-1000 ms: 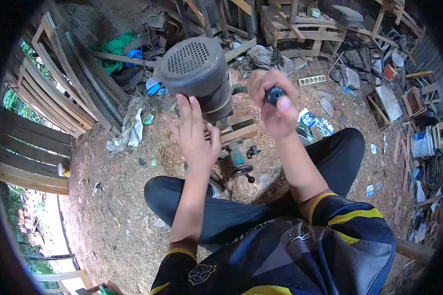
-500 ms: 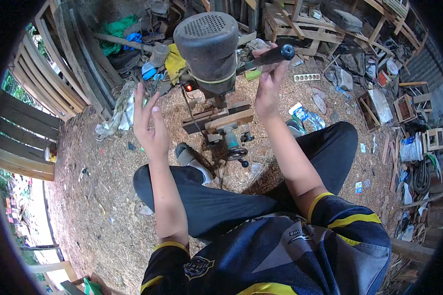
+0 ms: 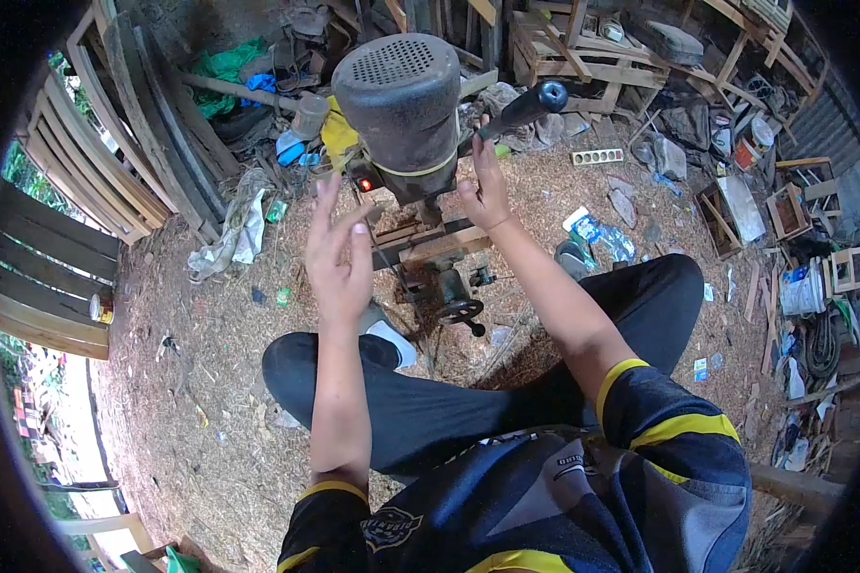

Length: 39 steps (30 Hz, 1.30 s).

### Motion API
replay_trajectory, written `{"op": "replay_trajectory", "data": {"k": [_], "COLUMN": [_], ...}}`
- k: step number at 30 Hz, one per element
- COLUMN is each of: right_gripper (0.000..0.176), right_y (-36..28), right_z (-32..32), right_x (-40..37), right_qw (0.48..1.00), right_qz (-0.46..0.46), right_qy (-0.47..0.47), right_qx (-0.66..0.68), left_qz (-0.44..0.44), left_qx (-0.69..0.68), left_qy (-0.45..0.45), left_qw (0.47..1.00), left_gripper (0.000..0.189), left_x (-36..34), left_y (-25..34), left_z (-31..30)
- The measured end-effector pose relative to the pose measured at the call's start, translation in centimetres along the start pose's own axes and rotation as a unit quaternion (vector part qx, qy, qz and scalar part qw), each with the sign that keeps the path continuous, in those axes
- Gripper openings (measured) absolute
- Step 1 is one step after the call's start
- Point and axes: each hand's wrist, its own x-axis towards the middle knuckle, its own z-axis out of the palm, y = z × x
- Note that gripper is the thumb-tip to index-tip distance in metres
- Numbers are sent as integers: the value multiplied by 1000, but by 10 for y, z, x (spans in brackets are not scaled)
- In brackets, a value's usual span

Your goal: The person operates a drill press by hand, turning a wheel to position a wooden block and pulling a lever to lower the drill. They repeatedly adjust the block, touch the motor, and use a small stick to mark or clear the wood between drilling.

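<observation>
A dark motor-driven machine like a drill press or mortiser (image 3: 397, 115) stands in front of me, its vented top facing up. Below its head, a piece of wood (image 3: 444, 250) lies in a vise with a handwheel (image 3: 461, 312) at the front. My left hand (image 3: 339, 272) is raised left of the vise, fingers spread, holding nothing. On the other side my right hand (image 3: 488, 196) is up beside the machine head, fingers stretched and thumb apart, its fingertips close under the black lever handle (image 3: 524, 107). A small red light (image 3: 365, 184) glows on the machine's left side.
Wood chips cover the floor (image 3: 210, 382) around my crossed legs. Boards (image 3: 158, 124) lean at the left. A white power strip (image 3: 597, 157) and a blue-and-white plastic packet (image 3: 592, 232) lie to the right. Wooden frames and scrap (image 3: 592, 69) pile up behind.
My right hand has come down and left from the lever handle, toward the machine head. My left hand has moved right and slightly down, nearer the vise.
</observation>
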Motion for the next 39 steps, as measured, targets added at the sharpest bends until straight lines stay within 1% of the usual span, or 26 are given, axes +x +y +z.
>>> {"op": "replay_trajectory", "data": {"k": [2,3,6,7,10,11,14,17,20,21,23,25,26,27,28,29,30,31,32,35,38,39], "right_gripper": [83,86,81,75,72,67,65,65,65,65,61,56,50,49,49,50,52,54,56,60,64,63], "right_y": [4,-2,3,2,-4,-3,-11,14,33,26,2,-8,-16,-26,-22,-21,-23,-26,-28,-37,-29,-27], "right_z": [3,-1,-5,-6,-13,-11,-14,-6,1,1,-9,-6,-5,-9,0,8,16,20,20,12,5,5], "right_x": [-8,-7,2,12,49,64,112,133,120,106,66,-6,-48,-86,-133,-168,-199,-226,-240,-238,-239,-242], "right_qw": [999,1000,997,996,996,997,989,982,968,965,962,942,915,894,868,802,720,622,513,325,186,184], "right_qz": [-18,-8,-6,-32,83,69,129,162,186,212,260,313,377,427,466,572,668,751,820,912,875,863], "right_qy": [25,26,3,15,-43,-30,-69,-86,-63,-37,-5,82,122,129,167,145,123,100,77,22,-40,-58], "right_qx": [10,4,-78,-84,-5,-15,4,48,157,149,82,88,71,36,38,93,146,195,241,250,445,466], "left_qz": [9,8,12,10,0,-5,-13,-35,-38,-37,-40,-43,-45,-45,-49,-53,-57,-58,-55,-42,-38,-38], "left_qx": [-13,-18,-28,-34,-30,-25,-28,-23,-7,-7,-11,-1,3,0,-3,-5,-8,-12,-9,0,7,10], "left_qy": [-8,-13,-19,-18,-28,-34,-41,-31,-19,-14,-7,-4,-2,-1,-2,-5,-8,-8,-10,-12,-4,-2], "left_qw": [1000,1000,999,999,999,999,999,999,999,999,999,999,999,999,999,999,998,998,998,999,999,999], "left_gripper": [28,28,27,27,26,26,26,27,27,26,25,25,24,24,24,24,24,27,27,27,27,27], "left_x": [2,3,4,3,4,3,1,1,1,1,0,-1,-2,-4,-5,-5,-6,-8,-11,-7,-4,-3], "left_y": [5,6,6,6,9,11,9,5,-4,-7,-11,-9,-10,-14,-14,-12,-12,-15,-14,-9,-7,-7], "left_z": [5,6,9,10,13,13,15,13,9,7,3,0,-1,0,0,-2,-2,-1,0,-4,-8,-9]}}
